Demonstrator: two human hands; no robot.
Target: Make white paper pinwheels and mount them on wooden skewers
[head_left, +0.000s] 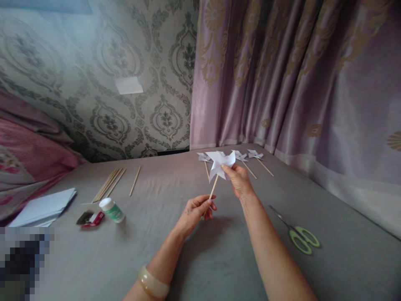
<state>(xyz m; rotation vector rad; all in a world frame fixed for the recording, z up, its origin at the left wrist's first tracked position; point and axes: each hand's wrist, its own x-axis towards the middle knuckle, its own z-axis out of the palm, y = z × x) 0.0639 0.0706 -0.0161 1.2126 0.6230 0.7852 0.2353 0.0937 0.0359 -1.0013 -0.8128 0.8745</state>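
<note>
A white paper pinwheel (216, 161) on a wooden stick (214, 186) is held up in front of me, tilted to the right. My left hand (196, 212) is closed around the lower part of the stick. With thumb and fingers, my right hand (240, 179) pinches the pinwheel near its centre and right blade. Behind it, several finished-looking paper pinwheels on sticks lie on the grey cloth, one of them (256, 154) at the far right of the group. What fixes the held pinwheel to its stick is too small to make out.
Green-handled scissors (296, 234) lie to the right. On the left are a white-capped bottle (112, 210), an open red box (90, 218), several loose wooden sticks (108, 185) and a stack of white paper (44, 207). Curtains (250, 75) hang behind the grey-covered surface (156, 251).
</note>
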